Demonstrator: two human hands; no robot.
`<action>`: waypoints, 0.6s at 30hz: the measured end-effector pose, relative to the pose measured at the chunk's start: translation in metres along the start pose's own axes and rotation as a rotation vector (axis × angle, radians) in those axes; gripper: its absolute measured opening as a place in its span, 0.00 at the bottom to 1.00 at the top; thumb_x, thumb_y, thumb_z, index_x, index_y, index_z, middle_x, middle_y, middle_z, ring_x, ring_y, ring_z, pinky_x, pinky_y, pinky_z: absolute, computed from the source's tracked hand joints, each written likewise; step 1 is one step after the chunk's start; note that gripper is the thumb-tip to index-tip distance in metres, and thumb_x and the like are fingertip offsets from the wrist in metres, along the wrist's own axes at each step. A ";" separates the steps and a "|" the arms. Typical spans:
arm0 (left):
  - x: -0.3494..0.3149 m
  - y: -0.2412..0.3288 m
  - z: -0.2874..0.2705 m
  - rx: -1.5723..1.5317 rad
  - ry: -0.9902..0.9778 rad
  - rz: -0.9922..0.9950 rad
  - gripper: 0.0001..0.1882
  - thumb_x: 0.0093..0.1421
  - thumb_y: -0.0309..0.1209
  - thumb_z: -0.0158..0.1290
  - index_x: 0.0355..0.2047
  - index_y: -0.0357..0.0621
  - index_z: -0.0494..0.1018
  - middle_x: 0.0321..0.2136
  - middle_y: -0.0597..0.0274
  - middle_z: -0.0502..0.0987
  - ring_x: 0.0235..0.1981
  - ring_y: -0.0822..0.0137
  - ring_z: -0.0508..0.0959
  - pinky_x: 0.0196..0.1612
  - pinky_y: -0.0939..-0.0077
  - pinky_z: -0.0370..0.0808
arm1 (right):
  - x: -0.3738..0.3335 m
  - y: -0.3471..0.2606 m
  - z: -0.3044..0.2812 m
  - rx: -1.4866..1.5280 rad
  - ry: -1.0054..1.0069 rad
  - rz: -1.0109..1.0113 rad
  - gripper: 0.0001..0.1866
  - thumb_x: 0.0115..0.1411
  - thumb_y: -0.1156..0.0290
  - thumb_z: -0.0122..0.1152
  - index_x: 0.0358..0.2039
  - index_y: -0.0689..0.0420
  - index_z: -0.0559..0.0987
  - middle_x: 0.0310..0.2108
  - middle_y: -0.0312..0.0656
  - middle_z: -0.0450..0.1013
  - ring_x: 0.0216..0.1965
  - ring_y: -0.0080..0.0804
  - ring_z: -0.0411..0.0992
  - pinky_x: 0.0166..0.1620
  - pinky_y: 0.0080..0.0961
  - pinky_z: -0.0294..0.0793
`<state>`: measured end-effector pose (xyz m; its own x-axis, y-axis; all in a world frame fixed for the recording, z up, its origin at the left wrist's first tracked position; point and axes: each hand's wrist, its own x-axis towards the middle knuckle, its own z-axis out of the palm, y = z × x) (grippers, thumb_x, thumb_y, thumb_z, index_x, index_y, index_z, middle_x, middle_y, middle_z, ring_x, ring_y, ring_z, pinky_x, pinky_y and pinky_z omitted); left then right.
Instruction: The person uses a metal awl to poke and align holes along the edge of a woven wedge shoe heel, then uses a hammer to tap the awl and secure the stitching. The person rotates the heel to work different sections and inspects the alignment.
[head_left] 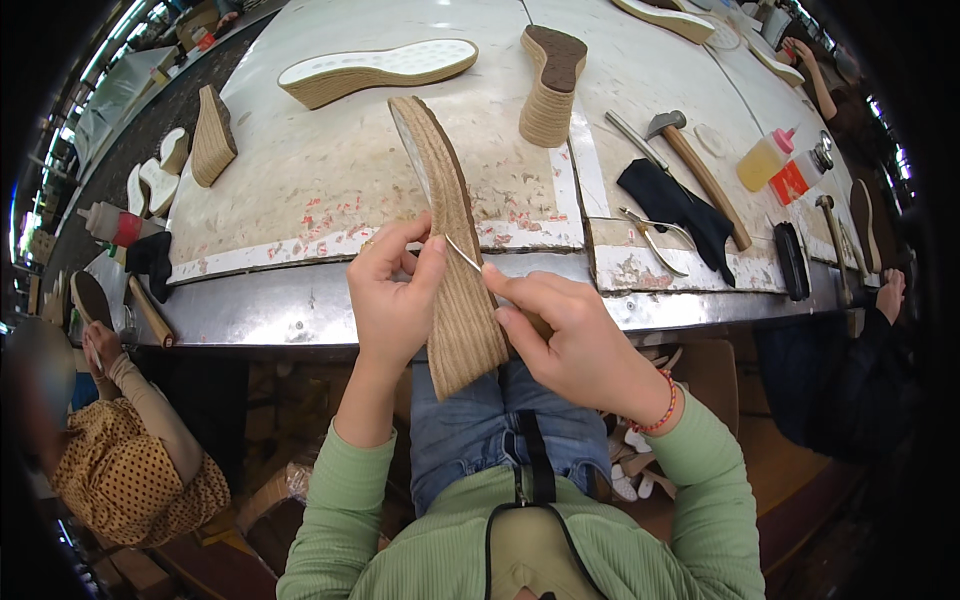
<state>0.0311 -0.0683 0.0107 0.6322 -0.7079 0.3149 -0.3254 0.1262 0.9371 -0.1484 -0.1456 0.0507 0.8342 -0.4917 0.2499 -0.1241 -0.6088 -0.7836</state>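
A wedge shoe sole (463, 300) wrapped in tan woven rope stands tilted over my lap, leaning against the table's front edge. Its thick heel end is down, and a white upper face shows along its left edge. My left hand (395, 290) is closed at that left edge, thumb and fingers pinched together. Across the rope side runs a thin pale strip (462, 254), from my left thumb to my right index finger; whether it is a tool or a loose piece I cannot tell. My right hand (570, 330) is closed around its lower end, against the sole's right side.
More wedge soles (380, 72) lie on the worn white table (330, 165). At the right are a hammer (705, 175), pliers (655, 240), a black cloth (680, 215) and a yellow-filled squeeze bottle (765, 160). Co-workers sit at both sides; one holds a sole (90, 298) at left.
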 end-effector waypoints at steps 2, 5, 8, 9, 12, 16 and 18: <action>0.000 0.001 -0.002 0.032 -0.010 -0.002 0.13 0.59 0.24 0.58 0.44 0.29 0.78 0.28 0.62 0.77 0.23 0.80 0.70 0.27 0.85 0.68 | -0.005 0.002 -0.002 0.018 0.004 -0.016 0.18 0.60 0.80 0.59 0.52 0.66 0.77 0.29 0.45 0.75 0.25 0.28 0.71 0.29 0.27 0.70; 0.002 0.000 -0.002 0.055 -0.019 0.012 0.13 0.59 0.24 0.58 0.44 0.29 0.78 0.29 0.61 0.78 0.23 0.80 0.71 0.27 0.84 0.68 | -0.012 -0.003 -0.004 0.097 0.034 0.038 0.18 0.61 0.79 0.60 0.52 0.66 0.77 0.30 0.45 0.76 0.26 0.30 0.72 0.31 0.27 0.71; 0.002 0.000 -0.002 0.067 -0.018 0.031 0.13 0.59 0.24 0.58 0.44 0.30 0.78 0.30 0.61 0.79 0.23 0.80 0.71 0.27 0.84 0.69 | -0.013 0.006 0.003 0.144 0.081 0.012 0.18 0.61 0.78 0.60 0.52 0.66 0.77 0.33 0.47 0.77 0.29 0.31 0.74 0.33 0.25 0.72; 0.003 -0.002 -0.002 0.046 -0.014 0.027 0.13 0.59 0.24 0.58 0.43 0.31 0.78 0.30 0.61 0.79 0.23 0.80 0.71 0.28 0.84 0.69 | -0.011 0.011 0.005 0.143 0.097 -0.021 0.18 0.61 0.78 0.60 0.52 0.66 0.77 0.34 0.48 0.78 0.30 0.31 0.74 0.34 0.25 0.73; 0.003 -0.002 -0.001 0.006 -0.009 -0.013 0.13 0.59 0.24 0.58 0.43 0.30 0.79 0.31 0.61 0.79 0.23 0.80 0.71 0.28 0.84 0.69 | -0.006 0.012 0.006 0.179 0.082 -0.039 0.18 0.61 0.78 0.59 0.52 0.66 0.77 0.37 0.50 0.78 0.31 0.31 0.75 0.36 0.24 0.74; 0.001 0.000 0.001 -0.041 -0.003 -0.057 0.13 0.58 0.23 0.58 0.42 0.29 0.78 0.31 0.61 0.79 0.23 0.80 0.71 0.27 0.84 0.68 | -0.006 0.013 0.009 0.185 0.076 -0.020 0.17 0.61 0.79 0.59 0.52 0.66 0.77 0.36 0.50 0.78 0.31 0.31 0.75 0.35 0.25 0.74; 0.001 0.000 0.000 -0.014 0.004 -0.024 0.13 0.58 0.23 0.58 0.42 0.29 0.78 0.31 0.61 0.79 0.23 0.80 0.70 0.27 0.84 0.68 | -0.005 0.007 0.005 0.190 0.025 0.051 0.17 0.61 0.79 0.58 0.52 0.67 0.77 0.37 0.51 0.78 0.31 0.30 0.76 0.34 0.25 0.73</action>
<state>0.0316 -0.0691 0.0105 0.6422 -0.7084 0.2930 -0.3004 0.1191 0.9463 -0.1513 -0.1444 0.0409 0.8154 -0.5356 0.2196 -0.0598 -0.4552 -0.8884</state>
